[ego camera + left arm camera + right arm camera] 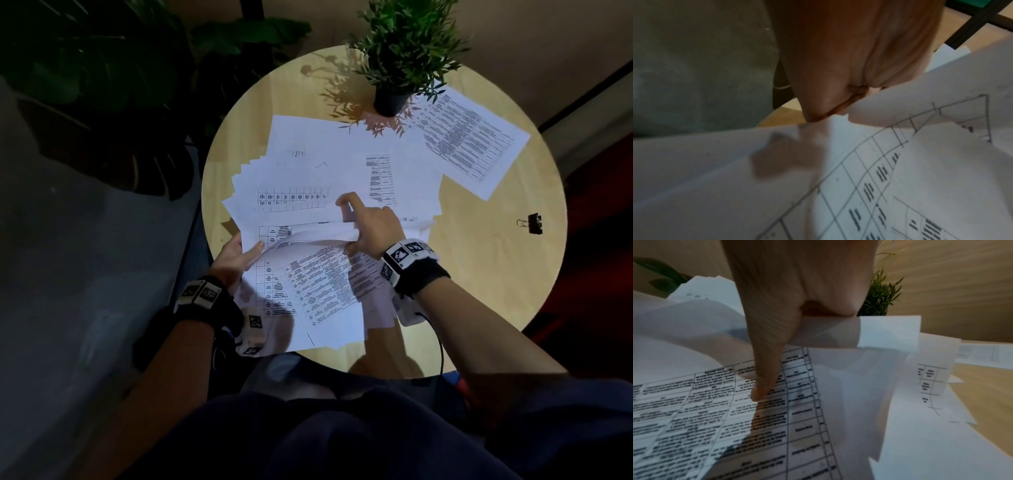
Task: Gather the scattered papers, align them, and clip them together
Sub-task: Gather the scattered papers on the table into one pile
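My right hand (371,226) pinches the lifted edge of a curled sheet (318,238) near the middle of the round table (496,274), thumb below and fingers on top, as the right wrist view shows: the paper rolls over between thumb and forefinger. My left hand (236,258) grips the left edge of the same heap of papers (325,171), its thumb lying on top of a sheet and its fingers tucked underneath. The papers lie fanned and overlapping across the table, from a printed table sheet (318,291) just in front of me to blanker pages farther off. One more printed sheet (476,140) lies apart at the far right, its corner touching the heap.

A small potted plant (400,51) stands at the far side of the table, its black pot resting on or just beside the separate sheet's near corner; I cannot tell which. A black binder clip (533,223) sits alone on bare wood to the right, well apart from both hands. Large dark leaves (102,85) fill the floor space to the left.

The print is too blurred to read. In the left wrist view my fingers vanish behind the paper, so their exact hold underneath is hidden.
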`<state>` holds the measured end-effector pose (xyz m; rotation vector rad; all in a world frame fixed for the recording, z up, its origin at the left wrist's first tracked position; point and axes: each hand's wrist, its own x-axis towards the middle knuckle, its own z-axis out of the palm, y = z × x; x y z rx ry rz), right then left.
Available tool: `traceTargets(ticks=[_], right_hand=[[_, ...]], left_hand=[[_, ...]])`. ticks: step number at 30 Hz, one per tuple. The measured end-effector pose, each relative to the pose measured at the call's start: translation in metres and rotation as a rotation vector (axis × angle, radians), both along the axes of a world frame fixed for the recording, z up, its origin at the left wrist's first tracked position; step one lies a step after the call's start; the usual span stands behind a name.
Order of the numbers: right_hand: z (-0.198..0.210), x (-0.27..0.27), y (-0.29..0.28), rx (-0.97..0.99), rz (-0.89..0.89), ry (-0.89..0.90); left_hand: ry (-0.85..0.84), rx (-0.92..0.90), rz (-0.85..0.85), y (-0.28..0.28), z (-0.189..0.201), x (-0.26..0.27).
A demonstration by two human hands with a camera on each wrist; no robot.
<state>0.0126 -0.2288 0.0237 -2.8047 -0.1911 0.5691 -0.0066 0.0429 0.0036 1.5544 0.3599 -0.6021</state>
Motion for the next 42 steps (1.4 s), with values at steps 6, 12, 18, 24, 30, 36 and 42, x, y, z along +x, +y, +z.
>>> traceTargets(ticks=[6,12,18,24,30,36,42], right_hand=[[-0.005,0.005,0.002,-0.075,0.012,0.035],[-0.001,0.003,-0.013,0.059,-0.046,-0.105],[0.013,0.003,-0.069,0.340,-0.495,0.134],[-0.009,-0.027,-0.038,0.540,-0.792,0.315],[-0.017,-0.048,0.020,0.403,-0.753,0.276],[-0.016,-0.021,0.008,0.300,-0.620,0.190],[-0.015,-0.024,-0.037,0.100,-1.041,0.072]], left_hand=[[0.025,-0.007,-0.014,-0.001,-0.005,0.001],[0.148,0.080,0.113,0.005,-0.015,0.002],[0.344,-0.056,0.186,-0.010,-0.003,0.000],[0.318,0.060,0.178,-0.026,-0.019,-0.003],[0.171,0.238,0.080,-0.036,-0.025,-0.008],[-0.068,0.427,0.087,-0.030,-0.013,0.002],[-0.028,0.582,0.149,0.021,-0.014,0.016]])
